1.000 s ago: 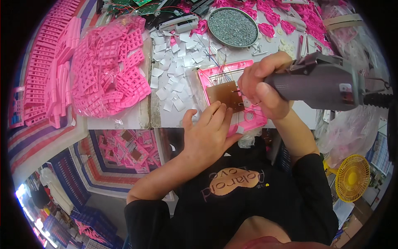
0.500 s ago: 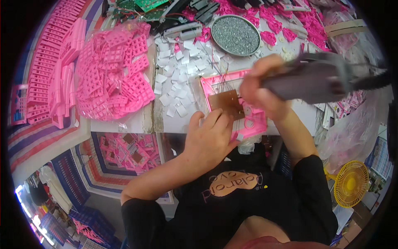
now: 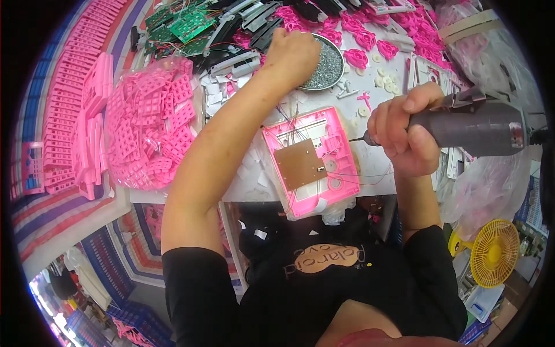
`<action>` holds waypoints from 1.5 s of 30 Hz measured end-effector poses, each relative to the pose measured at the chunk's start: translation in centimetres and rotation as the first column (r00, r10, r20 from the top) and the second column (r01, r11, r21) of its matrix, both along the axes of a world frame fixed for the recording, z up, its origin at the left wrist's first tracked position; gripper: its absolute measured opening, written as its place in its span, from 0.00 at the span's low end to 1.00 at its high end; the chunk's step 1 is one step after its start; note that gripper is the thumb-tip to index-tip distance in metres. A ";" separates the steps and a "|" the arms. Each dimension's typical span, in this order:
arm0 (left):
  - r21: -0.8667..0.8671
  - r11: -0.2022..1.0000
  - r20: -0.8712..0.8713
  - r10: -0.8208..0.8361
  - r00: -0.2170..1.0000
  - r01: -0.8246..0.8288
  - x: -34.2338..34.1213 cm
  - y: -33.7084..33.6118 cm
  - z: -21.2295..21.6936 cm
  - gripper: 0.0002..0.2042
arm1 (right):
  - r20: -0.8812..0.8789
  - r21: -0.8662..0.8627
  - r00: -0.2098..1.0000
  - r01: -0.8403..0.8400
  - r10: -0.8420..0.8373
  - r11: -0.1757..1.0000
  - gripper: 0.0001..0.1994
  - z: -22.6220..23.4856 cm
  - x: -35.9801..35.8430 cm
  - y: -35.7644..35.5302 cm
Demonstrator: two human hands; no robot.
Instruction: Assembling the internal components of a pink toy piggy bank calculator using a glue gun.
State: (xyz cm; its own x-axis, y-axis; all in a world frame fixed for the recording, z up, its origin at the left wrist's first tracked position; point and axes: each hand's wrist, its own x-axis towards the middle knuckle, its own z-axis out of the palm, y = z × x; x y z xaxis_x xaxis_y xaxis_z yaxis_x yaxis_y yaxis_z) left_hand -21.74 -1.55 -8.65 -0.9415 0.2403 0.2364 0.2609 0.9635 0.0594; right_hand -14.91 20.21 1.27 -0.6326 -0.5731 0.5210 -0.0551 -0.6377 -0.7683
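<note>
My right hand (image 3: 407, 130) grips a dark grey electric screwdriver (image 3: 477, 128), its thin bit pointing left toward a pink plastic housing (image 3: 348, 168). On that housing lies a brown circuit board (image 3: 298, 165) with several thin wires running off it. My left arm stretches across the table to a round metal bowl (image 3: 342, 74) of small silvery screws (image 3: 326, 66). Over the bowl's left side my left hand (image 3: 293, 55) is curled, fingers bent downward; their tips and anything in them are hidden. A clear plastic bag lies under the housing.
A clear bag of pink keypad-like parts (image 3: 153, 124) lies at left, beside stacked pink housings (image 3: 95, 115). Green circuit boards (image 3: 188, 24) and pink parts (image 3: 365, 39) fill the back. Small white discs (image 3: 387, 82) lie right of the bowl; a yellow fan (image 3: 493, 254) stands lower right.
My left hand has left the circuit board and reached forward to the bowl. My right hand has drawn the screwdriver back from the board, rightward and slightly down.
</note>
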 end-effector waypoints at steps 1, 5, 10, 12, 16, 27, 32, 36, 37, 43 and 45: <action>0.064 0.998 -0.204 0.018 0.979 -0.004 -0.1 -0.2 -0.1 0.10 | 0.006 -0.007 1.000 0.004 -0.004 1.000 0.15 0.0 0.2 -0.1; -0.053 0.999 -0.087 0.007 0.996 -0.012 -1.6 -1.3 0.0 0.10 | -0.019 0.015 0.999 0.026 -0.026 1.000 0.13 0.2 0.7 -1.0; -0.154 0.977 -0.070 0.136 0.988 -0.145 -2.6 -1.7 0.9 0.11 | -0.009 0.041 1.000 0.015 -0.015 0.999 0.13 -0.2 1.2 -1.3; -0.173 0.961 -0.131 0.196 0.972 -0.217 -2.3 -2.4 0.9 0.10 | 0.003 0.039 1.000 0.008 -0.008 0.999 0.14 -0.2 1.3 -1.5; -0.119 0.961 -0.126 0.236 0.963 -0.251 -0.2 -2.8 2.4 0.09 | 0.030 0.029 1.000 0.006 -0.007 1.000 0.14 0.2 1.9 -2.1; 0.598 0.792 -0.140 -0.046 0.989 0.122 24.0 2.8 3.4 0.11 | 0.136 0.081 0.988 -0.087 0.075 0.993 0.17 2.4 6.6 -3.0; 0.622 0.771 -0.189 -0.025 0.982 0.139 24.4 2.7 3.4 0.10 | 0.128 0.105 0.986 -0.122 0.108 0.987 0.16 2.2 7.1 -3.5; 0.599 0.785 -0.219 -0.030 0.975 0.159 24.5 2.5 3.2 0.11 | 0.114 0.140 0.989 -0.110 0.094 0.984 0.15 1.8 7.6 -3.8; 0.607 0.779 -0.223 -0.020 0.975 0.155 24.7 2.6 3.2 0.11 | 0.113 0.147 0.989 -0.112 0.096 0.983 0.15 1.8 7.8 -3.8; 0.570 0.822 -0.173 0.099 0.980 0.018 25.3 1.7 3.2 0.07 | 0.108 0.197 0.993 -0.072 0.051 0.978 0.15 -0.3 8.0 -3.6; 0.636 0.762 -0.118 0.257 0.959 -0.126 25.5 0.6 3.2 0.07 | 0.088 0.225 0.996 -0.054 0.035 0.973 0.14 -1.6 8.0 -3.3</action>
